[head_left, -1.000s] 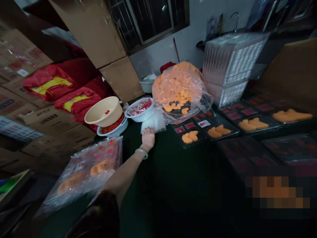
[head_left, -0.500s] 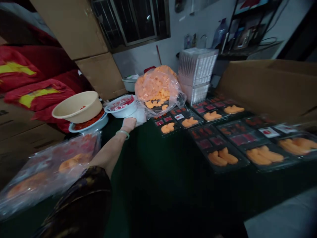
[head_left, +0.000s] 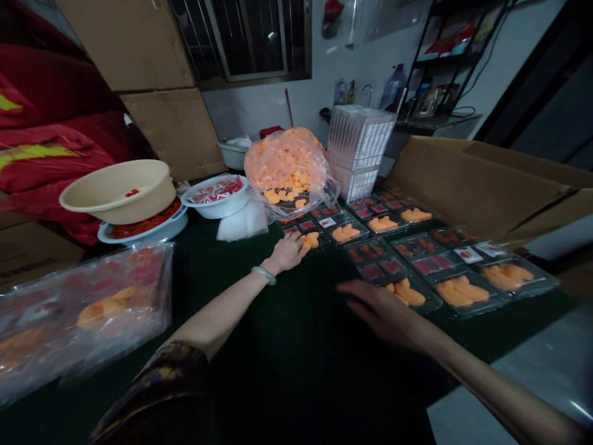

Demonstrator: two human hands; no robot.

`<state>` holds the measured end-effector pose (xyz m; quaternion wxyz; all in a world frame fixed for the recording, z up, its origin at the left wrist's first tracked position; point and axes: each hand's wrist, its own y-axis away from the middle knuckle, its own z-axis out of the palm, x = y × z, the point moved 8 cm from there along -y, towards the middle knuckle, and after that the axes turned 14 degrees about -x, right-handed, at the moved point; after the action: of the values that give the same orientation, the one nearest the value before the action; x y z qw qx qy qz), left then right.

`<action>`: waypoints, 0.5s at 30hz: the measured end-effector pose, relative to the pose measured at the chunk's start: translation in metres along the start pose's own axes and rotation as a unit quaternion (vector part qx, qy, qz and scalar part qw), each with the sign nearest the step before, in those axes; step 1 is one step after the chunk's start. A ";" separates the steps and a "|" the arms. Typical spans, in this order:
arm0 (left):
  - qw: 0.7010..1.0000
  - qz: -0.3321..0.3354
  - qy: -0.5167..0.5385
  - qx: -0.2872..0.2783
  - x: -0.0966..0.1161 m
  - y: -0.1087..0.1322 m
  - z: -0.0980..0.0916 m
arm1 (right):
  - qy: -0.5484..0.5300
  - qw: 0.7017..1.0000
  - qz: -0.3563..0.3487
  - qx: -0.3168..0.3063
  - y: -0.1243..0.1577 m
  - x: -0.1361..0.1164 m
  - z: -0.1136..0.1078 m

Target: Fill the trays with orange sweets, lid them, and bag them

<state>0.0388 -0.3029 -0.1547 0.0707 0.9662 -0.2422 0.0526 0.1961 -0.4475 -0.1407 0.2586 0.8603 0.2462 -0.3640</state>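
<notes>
My left hand (head_left: 286, 252), with a pale green bangle on the wrist, reaches forward to the near edge of a small black tray (head_left: 311, 240) holding orange pieces and red packets. Its fingers are stretched out at the tray; nothing shows in them. My right hand (head_left: 377, 306), slightly blurred, hovers over the dark green tabletop with fingers extended and apart, left of another filled tray (head_left: 407, 292) and partly covering it. More filled trays (head_left: 463, 290) lie in rows to the right. A stack of clear-white plastic bags (head_left: 243, 224) lies left of my left hand.
A bag of orange pieces (head_left: 287, 164) stands at the back beside stacked clear plastic trays (head_left: 359, 145). Left are a white basin of red packets (head_left: 215, 207), a cream basin (head_left: 115, 204) and bagged trays (head_left: 92, 315). An open carton (head_left: 482, 179) stands at the right.
My left hand has left the plastic bags and moved right to the nearest small tray. My right hand has come into view from the lower right. The camera view has shifted slightly.
</notes>
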 end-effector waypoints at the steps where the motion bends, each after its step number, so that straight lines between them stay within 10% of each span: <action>1: 1.000 0.011 -0.009 -0.003 0.004 0.001 0.002 | 0.079 0.996 -0.018 0.045 -0.028 -0.004 -0.013; 7: 0.997 0.043 -0.052 -0.022 0.004 0.017 0.008 | 0.334 0.936 0.032 0.103 -0.130 0.002 -0.018; 15: 0.998 0.054 -0.036 -0.028 0.022 0.075 0.012 | 0.359 0.930 -0.010 0.079 -0.088 -0.023 0.027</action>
<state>0.0235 -0.3807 -0.1554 0.0865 0.9507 -0.2974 0.0148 0.1141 -0.4042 -0.1630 0.0808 0.9484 0.3022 -0.0519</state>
